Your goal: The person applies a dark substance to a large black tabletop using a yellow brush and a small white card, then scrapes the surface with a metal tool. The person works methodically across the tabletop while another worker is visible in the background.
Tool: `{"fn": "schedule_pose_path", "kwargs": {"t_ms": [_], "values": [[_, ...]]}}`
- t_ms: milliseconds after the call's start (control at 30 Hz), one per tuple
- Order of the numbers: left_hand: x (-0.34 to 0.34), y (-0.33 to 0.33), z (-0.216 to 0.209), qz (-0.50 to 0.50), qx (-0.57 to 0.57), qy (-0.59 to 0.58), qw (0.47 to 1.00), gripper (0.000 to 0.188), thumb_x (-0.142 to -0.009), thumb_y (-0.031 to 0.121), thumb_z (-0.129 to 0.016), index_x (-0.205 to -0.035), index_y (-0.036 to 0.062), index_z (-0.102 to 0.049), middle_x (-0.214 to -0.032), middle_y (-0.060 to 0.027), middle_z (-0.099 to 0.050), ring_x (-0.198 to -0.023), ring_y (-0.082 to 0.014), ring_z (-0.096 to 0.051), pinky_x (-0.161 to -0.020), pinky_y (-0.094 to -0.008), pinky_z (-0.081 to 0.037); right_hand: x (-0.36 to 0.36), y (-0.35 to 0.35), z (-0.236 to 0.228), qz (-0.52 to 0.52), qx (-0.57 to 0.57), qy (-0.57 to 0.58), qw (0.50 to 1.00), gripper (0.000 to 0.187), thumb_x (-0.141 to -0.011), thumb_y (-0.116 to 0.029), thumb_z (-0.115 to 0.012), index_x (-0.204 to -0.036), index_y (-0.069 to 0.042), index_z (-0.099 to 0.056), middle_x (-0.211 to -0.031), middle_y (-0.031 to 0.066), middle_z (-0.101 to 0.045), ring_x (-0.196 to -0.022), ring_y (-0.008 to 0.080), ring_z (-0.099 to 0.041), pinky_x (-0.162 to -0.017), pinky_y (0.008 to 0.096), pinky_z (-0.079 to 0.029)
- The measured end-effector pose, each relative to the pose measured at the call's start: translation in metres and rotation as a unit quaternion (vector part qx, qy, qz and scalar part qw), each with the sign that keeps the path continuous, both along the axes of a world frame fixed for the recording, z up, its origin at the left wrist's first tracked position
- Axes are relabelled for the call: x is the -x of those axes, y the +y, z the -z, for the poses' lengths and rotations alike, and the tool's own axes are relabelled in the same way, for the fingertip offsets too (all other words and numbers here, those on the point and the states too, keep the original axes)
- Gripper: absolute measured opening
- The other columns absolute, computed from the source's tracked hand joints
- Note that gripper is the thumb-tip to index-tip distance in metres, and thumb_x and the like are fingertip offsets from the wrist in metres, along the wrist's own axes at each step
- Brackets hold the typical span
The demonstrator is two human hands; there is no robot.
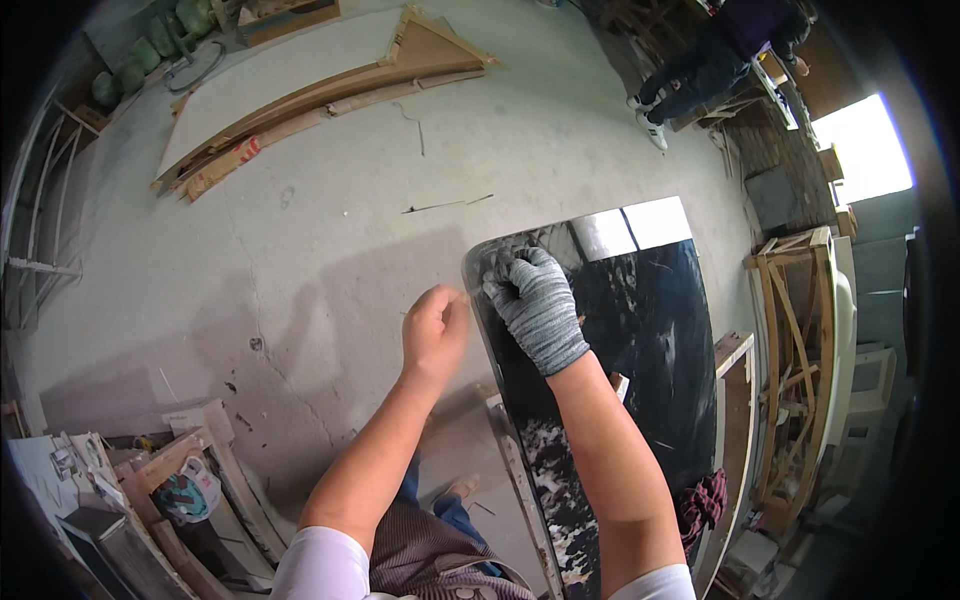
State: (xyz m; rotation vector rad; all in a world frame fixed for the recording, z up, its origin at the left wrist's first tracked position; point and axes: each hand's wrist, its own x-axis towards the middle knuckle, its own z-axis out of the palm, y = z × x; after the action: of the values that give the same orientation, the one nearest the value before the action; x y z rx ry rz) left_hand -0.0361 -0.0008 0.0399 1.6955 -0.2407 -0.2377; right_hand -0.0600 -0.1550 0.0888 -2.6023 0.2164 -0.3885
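Observation:
A long glossy black panel (655, 330) with rounded corners lies in front of me, its far end reflecting bright light. My right hand (540, 310), in a grey knitted glove, is over the panel near its far left corner. Its fingers are curled and pressed together; anything inside them is hidden. Just off the panel's left edge is my bare left hand (437, 330), closed in a fist and slightly blurred. I cannot make out whether it holds anything. White residue (555, 490) spots the near left part of the panel.
A wooden frame (735, 400) stands beside the panel, with a dark red checked cloth (703, 508) near it. Wooden racks (800, 370) stand on the right. A white board (300, 80) lies on the floor far left. Another person (700, 70) is at the far right.

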Motion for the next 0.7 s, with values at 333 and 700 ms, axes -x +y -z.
{"fn": "schedule_pose_path", "kwargs": {"t_ms": [333, 700], "values": [[0.007, 0.003, 0.006, 0.018, 0.009, -0.032, 0.999, 0.011, -0.096, 0.005, -0.063, -0.086, 0.0022, -0.059, -0.067, 0.005, -0.049, -0.062, -0.0035, -0.041, -0.055, -0.0232, -0.037, 0.009, 0.0, 0.0, -0.008, 0.003, -0.005, 1.0, 0.009, -0.076, -0.006, -0.074, -0.079, -0.004, -0.066, -0.083, 0.0173, -0.062, -0.08, 0.0379, -0.059, -0.072, 0.0447, -0.05], [0.015, 0.007, 0.002, 0.031, -0.012, -0.022, 0.999, 0.01, -0.091, 0.007, -0.064, -0.083, 0.0011, -0.059, -0.066, -0.0091, -0.055, -0.058, -0.0161, -0.051, -0.056, -0.0315, -0.042, 0.021, 0.0, -0.001, -0.011, 0.01, 0.048, 0.999, 0.031, -0.075, -0.009, -0.07, -0.105, -0.002, -0.071, -0.096, 0.0182, -0.064, -0.091, 0.038, -0.061, -0.08, 0.0467, -0.052]]}}
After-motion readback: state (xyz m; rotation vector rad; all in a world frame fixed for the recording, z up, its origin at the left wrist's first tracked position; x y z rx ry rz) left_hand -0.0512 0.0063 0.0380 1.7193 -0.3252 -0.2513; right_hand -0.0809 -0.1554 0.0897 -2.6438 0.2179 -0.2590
